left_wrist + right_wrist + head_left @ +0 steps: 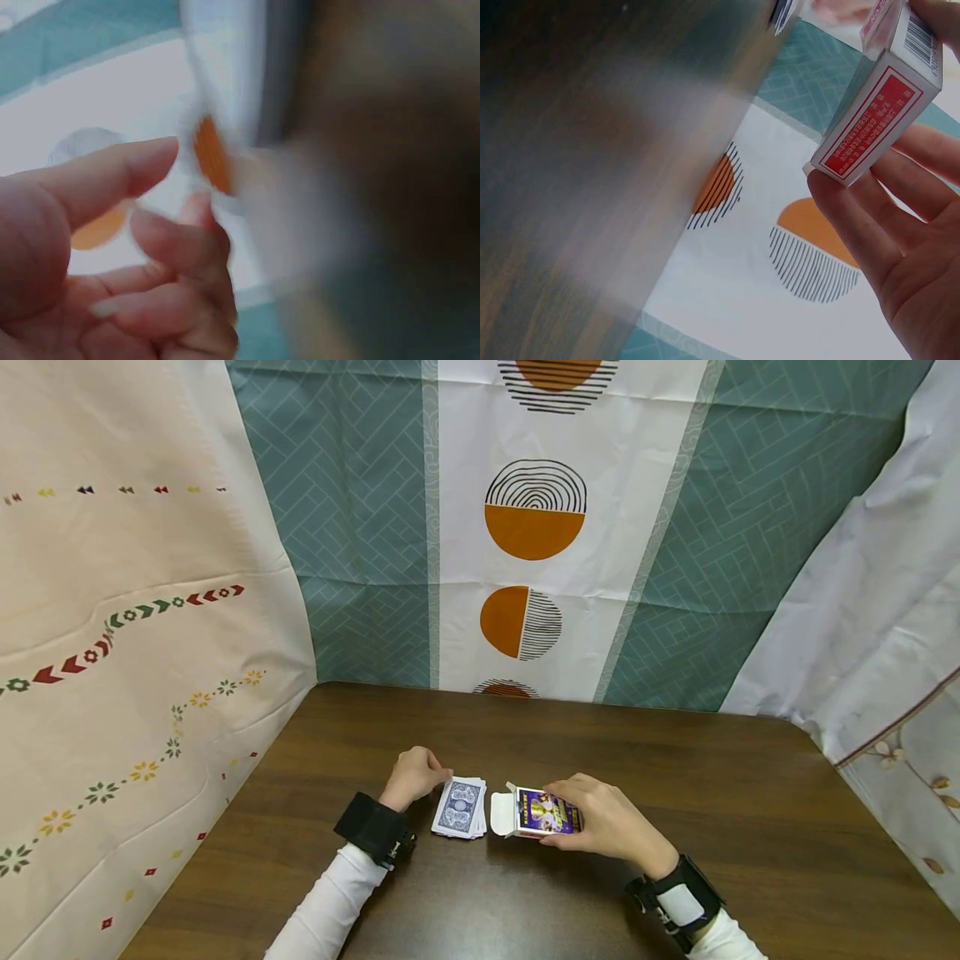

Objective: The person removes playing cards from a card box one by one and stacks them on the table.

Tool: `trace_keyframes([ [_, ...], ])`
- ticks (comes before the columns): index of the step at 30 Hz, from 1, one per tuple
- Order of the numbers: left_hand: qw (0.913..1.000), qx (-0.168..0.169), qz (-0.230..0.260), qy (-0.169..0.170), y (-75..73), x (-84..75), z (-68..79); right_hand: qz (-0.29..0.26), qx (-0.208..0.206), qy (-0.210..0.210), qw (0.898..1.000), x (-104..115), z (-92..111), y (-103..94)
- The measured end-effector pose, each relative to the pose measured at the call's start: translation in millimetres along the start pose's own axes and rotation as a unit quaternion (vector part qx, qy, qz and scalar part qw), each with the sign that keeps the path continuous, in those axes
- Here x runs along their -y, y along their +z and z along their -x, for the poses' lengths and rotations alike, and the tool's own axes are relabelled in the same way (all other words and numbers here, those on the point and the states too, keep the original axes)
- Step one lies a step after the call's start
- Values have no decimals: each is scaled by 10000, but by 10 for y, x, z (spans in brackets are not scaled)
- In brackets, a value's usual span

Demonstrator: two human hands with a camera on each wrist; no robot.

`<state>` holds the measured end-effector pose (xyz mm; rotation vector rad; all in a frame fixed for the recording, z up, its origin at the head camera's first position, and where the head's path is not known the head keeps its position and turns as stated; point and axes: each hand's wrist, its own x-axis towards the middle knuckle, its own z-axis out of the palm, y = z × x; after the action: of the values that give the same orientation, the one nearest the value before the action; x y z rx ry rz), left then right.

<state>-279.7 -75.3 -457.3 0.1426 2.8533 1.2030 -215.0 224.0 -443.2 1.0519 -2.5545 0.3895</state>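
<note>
A stack of playing cards [460, 807], with blue-and-white patterned backs up, lies slightly uneven on the brown table. My left hand [416, 776] is at the stack's upper left corner, fingertips at or very near its edge. In the left wrist view the thumb [120, 169] and the bent fingers stand apart, with nothing seen between them; a blur covers the right side. My right hand [600, 817] grips a playing card box [548, 812] with a purple-and-gold face. Its white flap [502, 814] is open toward the cards. The right wrist view shows the box's red printed side [871, 125].
The wooden table [480, 902] extends around both hands. Behind it hangs a teal and white curtain [375, 527] with orange half-circles. Patterned pale cloth [150, 652] hangs on the left, and white cloth [862, 610] on the right.
</note>
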Motion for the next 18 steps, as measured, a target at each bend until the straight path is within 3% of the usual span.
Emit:
trace_keyframes([
  [2, 9986, 240, 171, 435, -28, -139, 59, -15, 20, 5, 10000, -1, -3, -6],
  [4, 9921, 762, 477, 878, -27, -304, 151, -55, 53, 22, 10000, 4, -2, -14],
  [6, 9820, 1330, 703, 1140, 7, -452, 256, -75, 45, 12, 10000, 7, -1, -15],
  [8, 9745, 1674, 742, 1296, 65, -561, 349, -84, 33, 5, 10000, 9, -3, -18],
  [14, 9787, 1493, 556, 1295, 240, -638, 451, -60, 3, -38, 10000, 30, -12, -37],
  [18, 9756, 1635, 802, 1224, 310, -609, 438, -56, -77, -107, 9999, 41, -12, -50],
])
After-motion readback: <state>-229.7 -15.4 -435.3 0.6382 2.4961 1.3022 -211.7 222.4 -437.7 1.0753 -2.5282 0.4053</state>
